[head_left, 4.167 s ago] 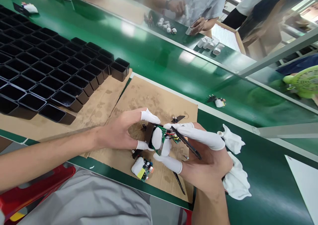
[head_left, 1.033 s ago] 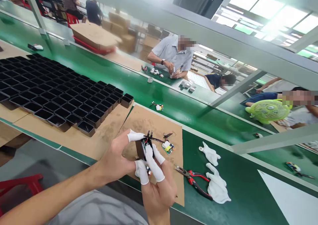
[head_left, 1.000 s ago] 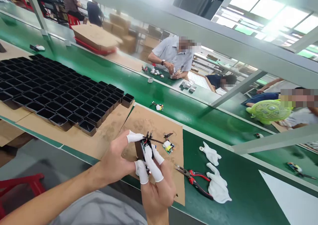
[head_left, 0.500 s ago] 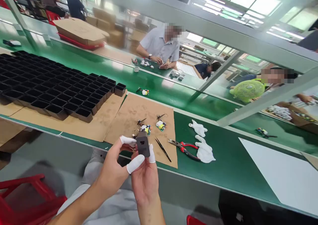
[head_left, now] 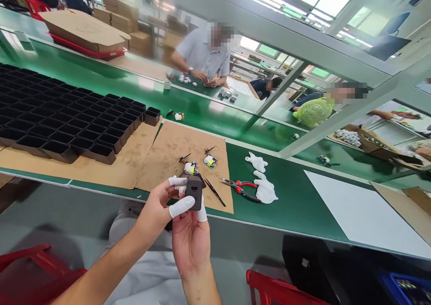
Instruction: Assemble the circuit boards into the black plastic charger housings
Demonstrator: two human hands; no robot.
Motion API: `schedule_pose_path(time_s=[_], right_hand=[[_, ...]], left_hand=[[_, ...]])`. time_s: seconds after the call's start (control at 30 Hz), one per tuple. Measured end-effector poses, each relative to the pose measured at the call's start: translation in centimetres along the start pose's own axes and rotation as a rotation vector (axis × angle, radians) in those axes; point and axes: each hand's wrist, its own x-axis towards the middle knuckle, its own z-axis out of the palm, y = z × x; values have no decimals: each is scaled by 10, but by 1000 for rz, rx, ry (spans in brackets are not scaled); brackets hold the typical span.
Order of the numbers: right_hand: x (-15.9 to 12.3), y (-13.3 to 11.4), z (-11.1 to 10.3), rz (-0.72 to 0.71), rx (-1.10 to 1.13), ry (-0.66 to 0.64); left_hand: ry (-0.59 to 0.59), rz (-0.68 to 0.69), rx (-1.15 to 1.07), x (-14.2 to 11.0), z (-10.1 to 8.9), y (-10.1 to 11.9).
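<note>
A small black plastic housing (head_left: 194, 189) with a port slot in its facing end is held between both hands above the bench edge. My left hand (head_left: 158, 208) is closed on its left side, the white-cotted thumb lying against the lower front. From below and the right, my right hand (head_left: 192, 235) supports it, palm turned up; some of its fingers are hidden behind the housing. Just beyond are two small circuit boards (head_left: 210, 161) with components and short leads. Black tweezers (head_left: 214, 193) and red-handled pliers (head_left: 240, 189) lie to the right.
Rows of open black cases (head_left: 67, 123) stand on cardboard (head_left: 148, 170) at left. White gloves (head_left: 266, 189) and a white sheet (head_left: 357, 206) lie right. A slanted metal post (head_left: 286, 139) rises behind the bench. A co-worker (head_left: 205, 54) works across the line; red stools (head_left: 269, 289) stand below.
The camera view has swung to the right. My left thumb has moved up onto the lower front of the housing, which both hands still hold.
</note>
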Motion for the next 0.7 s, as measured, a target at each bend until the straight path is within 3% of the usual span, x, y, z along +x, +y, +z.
schedule_pose_path(time_s=[0.1,0.27,0.43,0.7], right_hand=[[-1,2,3,143,165,78],[0,6,8,145,175,118],[11,6,8,-38,-4,156],[39,0,-21,-419,-416,176]], left_hand=[[-9,-5,-34,1,1,5],[46,-11,-40,0,4,5],[98,0,-61,7,0,6],[90,11,-18,27,-21,0]])
